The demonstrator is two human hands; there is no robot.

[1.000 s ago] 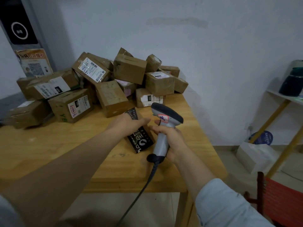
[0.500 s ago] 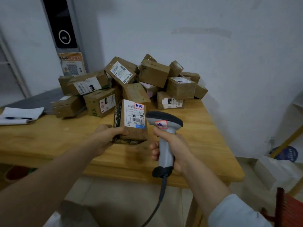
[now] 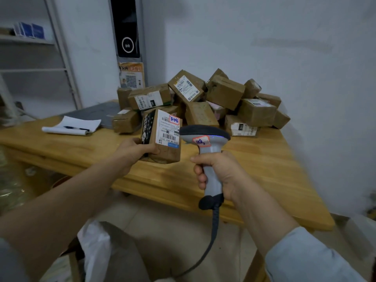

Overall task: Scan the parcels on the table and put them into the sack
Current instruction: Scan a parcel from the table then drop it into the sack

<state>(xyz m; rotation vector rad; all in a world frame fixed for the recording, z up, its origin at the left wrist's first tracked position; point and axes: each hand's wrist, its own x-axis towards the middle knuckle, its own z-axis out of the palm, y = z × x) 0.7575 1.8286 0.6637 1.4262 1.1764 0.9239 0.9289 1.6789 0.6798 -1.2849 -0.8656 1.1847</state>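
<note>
Gripping parcel (image 3: 162, 137), left hand (image 3: 132, 151) fingers (image 3: 151, 150) underneath.

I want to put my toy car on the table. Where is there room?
The yellow wooden table is bare on the right, between the heap of brown cardboard parcels and the near edge, and in front of the white notepad. The back is crowded.

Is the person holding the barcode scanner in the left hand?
No, the right hand grips the scanner by its handle, while the left hand holds a parcel.
</note>
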